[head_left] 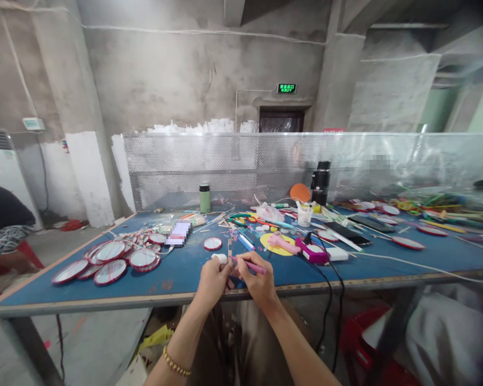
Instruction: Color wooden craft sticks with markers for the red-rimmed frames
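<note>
My left hand (214,279) is closed around a thin, flat wooden stick (229,247), which points up and away from me at the table's front edge. A small white piece (219,259) shows beside its fingers; I cannot tell whether it is held. Pinched in my right hand (261,281) is a purple pen (251,265), its tip end close to the stick and the left fingers. Both hands nearly touch. Just beyond them lies a round red-rimmed disc (213,244), and a blue-and-white marker (247,242) rests to its right.
Red-rimmed discs (110,251) are heaped at left, beside a phone (180,234). A green bottle (205,198) and black thermos (321,182) stand behind. At right are a magenta device (312,252), black cords (340,292) and a yellow disc (279,249). Someone sits far left.
</note>
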`<control>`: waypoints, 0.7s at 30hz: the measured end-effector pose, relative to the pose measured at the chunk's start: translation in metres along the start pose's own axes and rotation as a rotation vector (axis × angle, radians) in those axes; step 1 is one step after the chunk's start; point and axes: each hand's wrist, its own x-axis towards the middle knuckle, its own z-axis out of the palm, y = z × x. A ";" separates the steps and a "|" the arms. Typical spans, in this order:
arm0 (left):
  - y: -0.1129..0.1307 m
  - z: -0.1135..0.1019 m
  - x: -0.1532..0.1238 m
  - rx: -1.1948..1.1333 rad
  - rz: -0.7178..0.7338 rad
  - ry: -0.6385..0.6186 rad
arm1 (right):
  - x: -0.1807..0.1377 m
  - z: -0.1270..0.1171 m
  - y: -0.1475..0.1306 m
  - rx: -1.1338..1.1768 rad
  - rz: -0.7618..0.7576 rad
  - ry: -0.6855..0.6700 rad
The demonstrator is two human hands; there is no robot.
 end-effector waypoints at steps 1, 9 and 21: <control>0.000 0.000 0.000 -0.001 0.000 -0.001 | 0.000 0.000 -0.001 -0.005 0.000 0.004; -0.004 0.000 0.001 0.006 -0.008 0.011 | -0.001 0.000 0.001 -0.017 -0.002 0.024; -0.003 0.000 0.002 -0.029 -0.012 0.001 | -0.002 0.000 0.008 -0.039 -0.001 0.043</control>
